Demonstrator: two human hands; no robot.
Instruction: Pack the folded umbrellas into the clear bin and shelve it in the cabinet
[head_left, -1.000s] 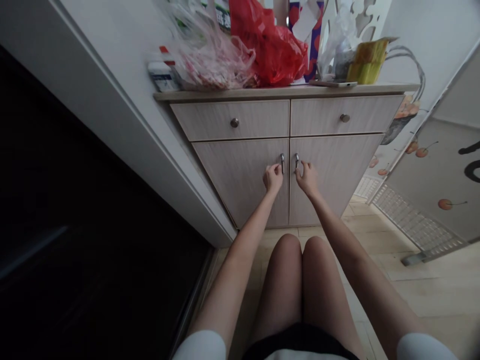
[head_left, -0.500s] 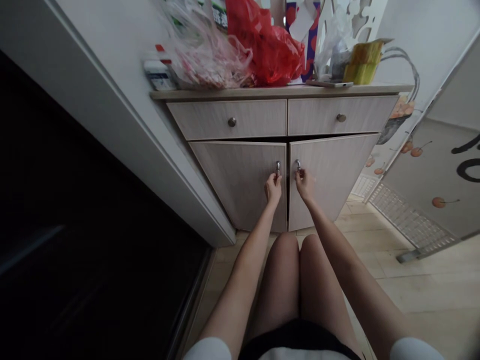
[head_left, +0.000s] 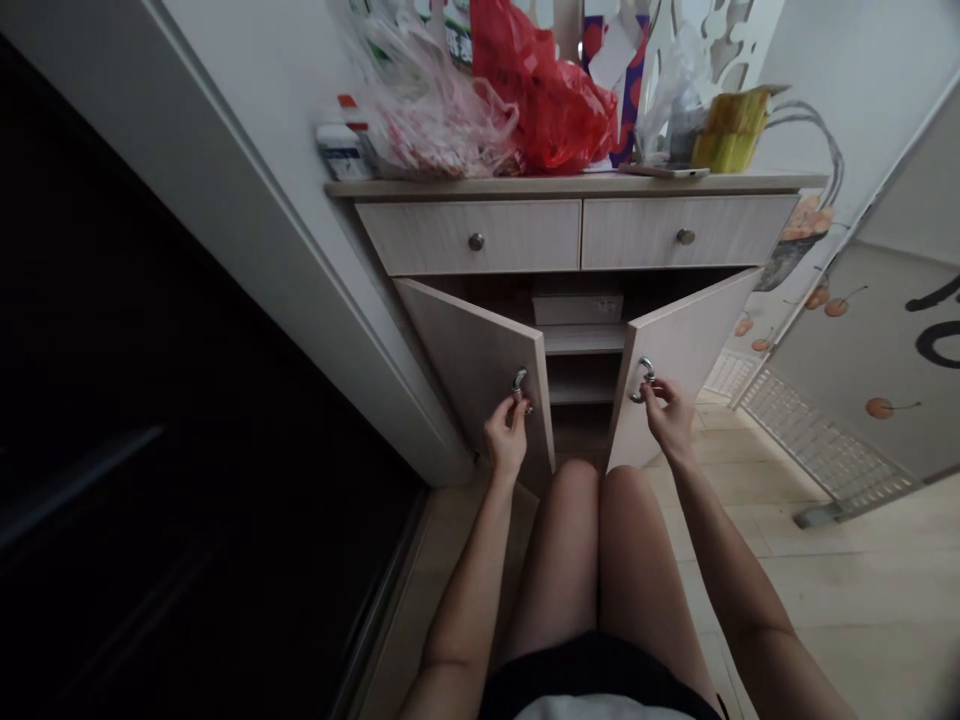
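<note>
A pale wood cabinet [head_left: 517, 187] stands in front of my knees, its two lower doors swung part way out. My left hand [head_left: 507, 432] pinches the metal handle [head_left: 519, 380] of the left door [head_left: 480, 350]. On the right door [head_left: 694, 345], the fingers of my right hand [head_left: 667, 410] are closed on a matching curved handle [head_left: 646, 366]. Between the doors the dark inside shows, with a light-coloured box [head_left: 577, 305] on the upper shelf [head_left: 585, 340]. A lower shelf [head_left: 581, 388] lies beneath it. The doors hide the sides of the interior.
Two drawers with round knobs [head_left: 476, 241] sit above the doors. On top are a pinkish clear plastic bag [head_left: 442, 130], a red bag [head_left: 562, 115], a white bottle [head_left: 343, 152], a phone [head_left: 667, 171] and a yellow package [head_left: 729, 130]. A dark panel [head_left: 187, 450] is at left.
Both cabinet doors have swung outward from slightly ajar, and the shelves and box have come into view. My hands have moved apart and toward me with the handles.
</note>
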